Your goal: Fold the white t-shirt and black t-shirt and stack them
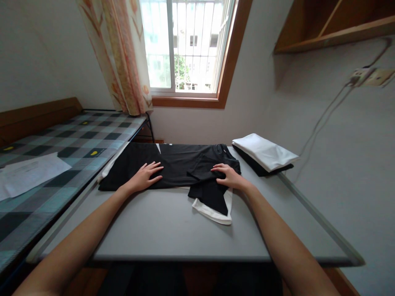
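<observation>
My L hand [143,177] lies flat on a black T-shirt [182,164] on the grey table [166,230], fingers spread, gripping nothing; my R hand [230,176] rests nr the neckline [226,152], fingers parted & slightly bent, laid on the cloth w/o a grip. Shirt's long axis runs L–R across the table, neckline end pointing R, w/ a white-trimmed sleeve [211,197] angled twd me. Folded white cloth [262,152] sits to the R.
</observation>
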